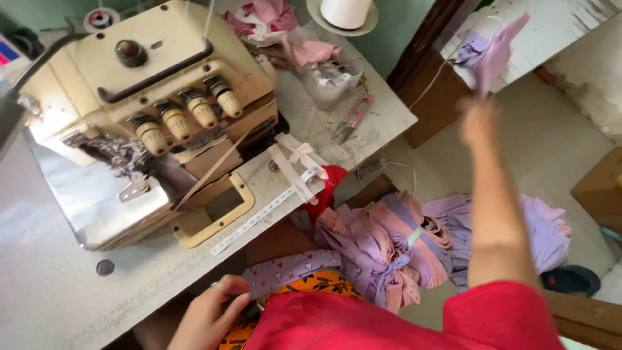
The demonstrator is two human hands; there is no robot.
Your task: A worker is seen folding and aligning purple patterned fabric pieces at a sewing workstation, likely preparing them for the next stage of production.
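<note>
My right hand (479,121) is stretched out far to the right, above the floor, and blurred by motion. It is shut on a lilac cloth piece (495,48) that flaps above it. My left hand (208,313) rests low at the table's near edge, fingers pinched on the end of a lilac patterned cloth strip (291,269) that lies across my lap. An orange printed cloth (317,284) and my red garment (389,321) sit just below the strip.
A cream overlock sewing machine (149,97) stands on the grey table (58,291). On the table are also a white measuring tape (259,217), white bands (295,162), pink thread snips (353,116) and a thread cone (346,11). A tied bundle of lilac and pink cloth pieces (395,253) lies on the floor.
</note>
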